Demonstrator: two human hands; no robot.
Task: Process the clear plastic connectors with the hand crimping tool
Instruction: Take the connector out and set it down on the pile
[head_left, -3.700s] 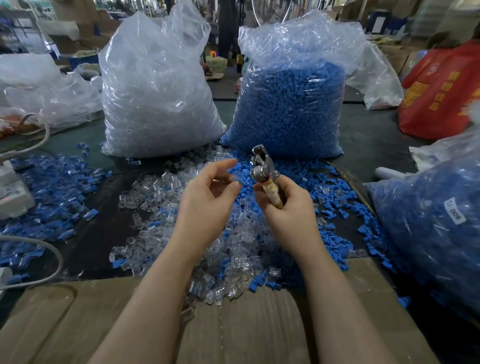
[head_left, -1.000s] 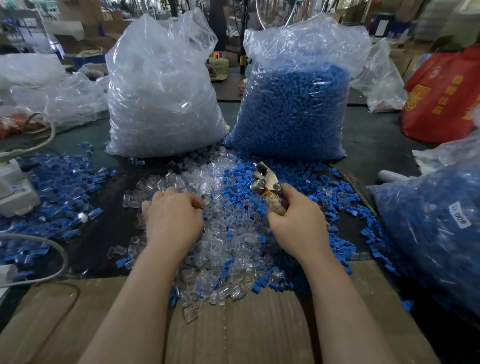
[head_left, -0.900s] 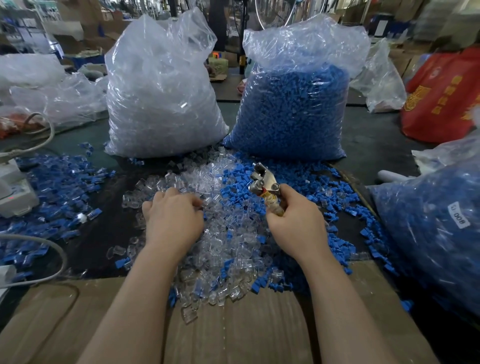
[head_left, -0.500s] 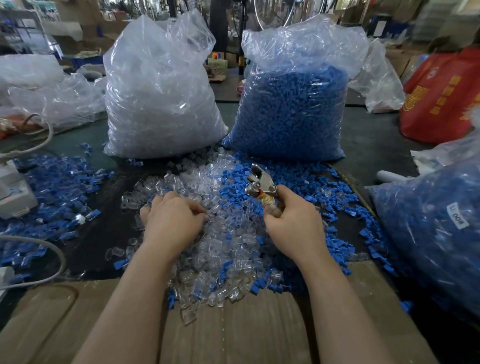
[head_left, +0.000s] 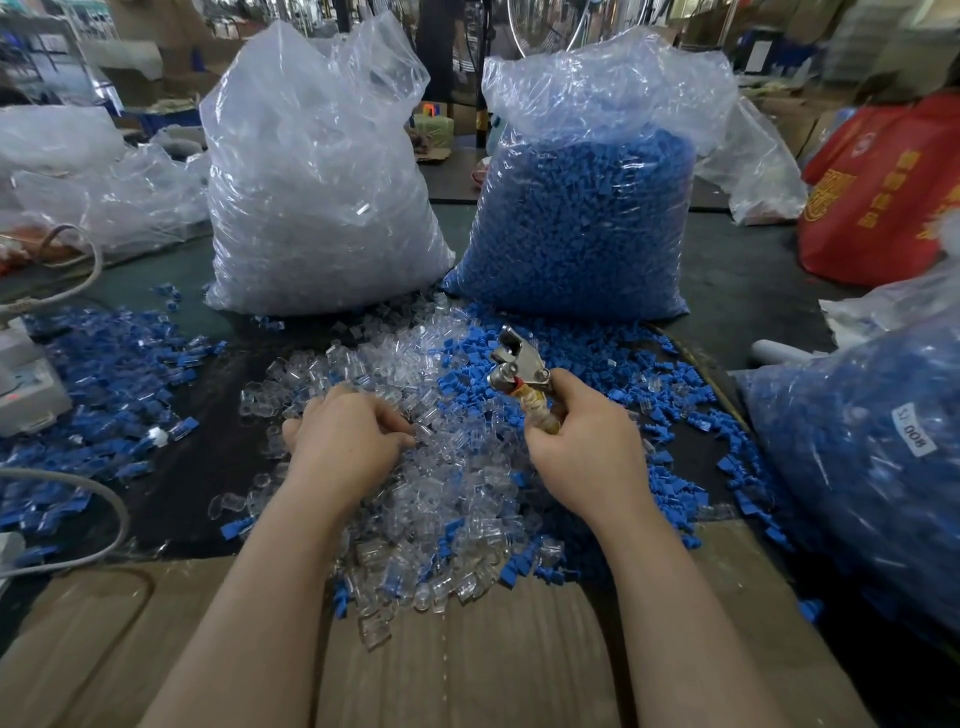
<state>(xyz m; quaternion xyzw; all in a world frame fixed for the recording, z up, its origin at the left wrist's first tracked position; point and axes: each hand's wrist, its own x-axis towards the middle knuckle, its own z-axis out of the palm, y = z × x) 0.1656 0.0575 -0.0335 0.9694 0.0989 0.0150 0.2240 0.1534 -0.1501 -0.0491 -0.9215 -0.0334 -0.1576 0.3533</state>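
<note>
A sheet of cardboard (head_left: 467, 660) covers the near edge of the dark tabletop (head_left: 171, 467), and both forearms reach out over it. Just past the cardboard lies a loose heap of clear connectors (head_left: 447, 499), small see-through shells mixed with blue caps (head_left: 613, 364) that spread off to the right. The left hand (head_left: 345, 441) rests palm down on the heap, its fingers curled into the clear pieces; whether it has pinched one cannot be told. The right hand (head_left: 587, 447) is clenched round the taped handle of the crimper (head_left: 519, 369), whose metal head tilts up and to the left above the pile. More blue pieces (head_left: 109, 364) are scattered on the left, near a pale device (head_left: 26, 389) and a grey cable (head_left: 104, 499). Behind the heap stand two big plastic bags, one of clear parts (head_left: 322, 197), one of blue parts (head_left: 582, 223). Another bag of blue (head_left: 872, 467) sits on the right, with a red bag (head_left: 883, 197) beyond it. The room behind is a cluttered workshop.
</note>
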